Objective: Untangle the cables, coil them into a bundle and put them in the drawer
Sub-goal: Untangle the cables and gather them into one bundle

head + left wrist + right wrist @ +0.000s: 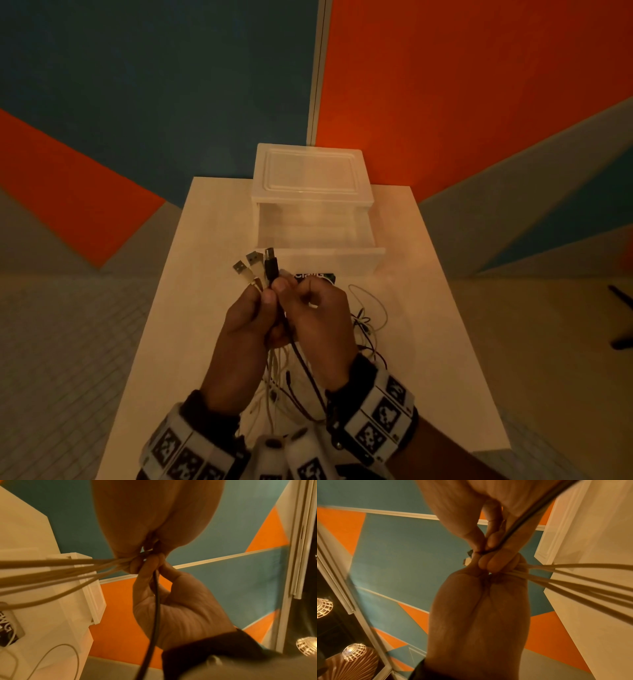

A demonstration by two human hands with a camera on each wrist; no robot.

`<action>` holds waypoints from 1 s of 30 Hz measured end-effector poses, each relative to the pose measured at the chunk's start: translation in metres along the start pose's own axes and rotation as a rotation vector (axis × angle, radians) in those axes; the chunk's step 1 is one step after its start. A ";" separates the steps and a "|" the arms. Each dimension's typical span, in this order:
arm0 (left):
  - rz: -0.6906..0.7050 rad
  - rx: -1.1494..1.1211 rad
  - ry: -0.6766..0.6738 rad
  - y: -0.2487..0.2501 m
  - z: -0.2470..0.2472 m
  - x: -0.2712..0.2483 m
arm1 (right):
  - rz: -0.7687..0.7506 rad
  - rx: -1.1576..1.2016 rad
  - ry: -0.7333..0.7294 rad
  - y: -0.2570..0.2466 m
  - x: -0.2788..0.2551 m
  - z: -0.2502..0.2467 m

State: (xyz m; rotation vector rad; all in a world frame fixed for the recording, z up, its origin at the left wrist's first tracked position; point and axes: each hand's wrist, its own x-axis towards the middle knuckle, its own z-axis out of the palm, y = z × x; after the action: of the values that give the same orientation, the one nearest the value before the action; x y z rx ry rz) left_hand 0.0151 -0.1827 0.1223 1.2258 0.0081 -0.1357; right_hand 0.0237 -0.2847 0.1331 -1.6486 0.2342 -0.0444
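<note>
1. A person stands at the near edge of a pale desk (428, 308), both hands raised together above its middle.
2. The left hand (245, 329) is curled round a bunch of cables (274, 370), gripping them just below their plugs.
3. Three plugs stick up above the fingers, side by side: two pale USB plugs (247, 265) on the left and a black plug (271, 265) on the right.
4. The right hand (320, 325) presses against the left, its thumb and fingertips pinching the black cable (155, 601) just below its plug.
5. In the left wrist view the black cable runs down across the right palm (181, 612), while the pale cables (51, 572) fan out to the side from the left fist.
6. The rest of the cables hang down between the wrists and lie in a loose tangle (368, 325) on the desk, toward its right edge and under the hands.
7. A translucent drawer unit (310, 178) stands at the far edge of the desk, against an orange and teal wall.
8. Its drawer (325, 255) is pulled open toward the person.
9. A dark card with white lettering (317, 277) lies on the desk just in front of the drawer, partly hidden by the hands.
</note>
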 end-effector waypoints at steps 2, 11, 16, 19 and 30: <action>-0.002 0.017 0.002 -0.002 -0.001 0.000 | 0.001 0.014 -0.015 0.003 -0.001 0.001; 0.071 -0.178 0.133 0.009 -0.026 0.015 | -0.020 -0.066 -0.549 0.024 -0.007 -0.037; 0.080 -0.320 0.061 0.037 -0.057 0.024 | 0.268 -0.034 -0.812 0.081 -0.023 -0.089; 0.097 -0.372 0.024 0.052 -0.071 0.021 | 0.454 -0.114 -0.833 0.114 -0.043 -0.120; -0.307 -0.318 -0.154 0.003 -0.053 -0.030 | 0.124 -0.670 -0.978 0.102 -0.028 -0.098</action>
State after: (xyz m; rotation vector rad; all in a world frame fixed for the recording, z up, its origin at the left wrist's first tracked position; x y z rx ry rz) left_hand -0.0107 -0.1285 0.1095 0.8875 0.0811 -0.4787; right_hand -0.0330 -0.3839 0.0444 -2.1026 -0.4471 1.0057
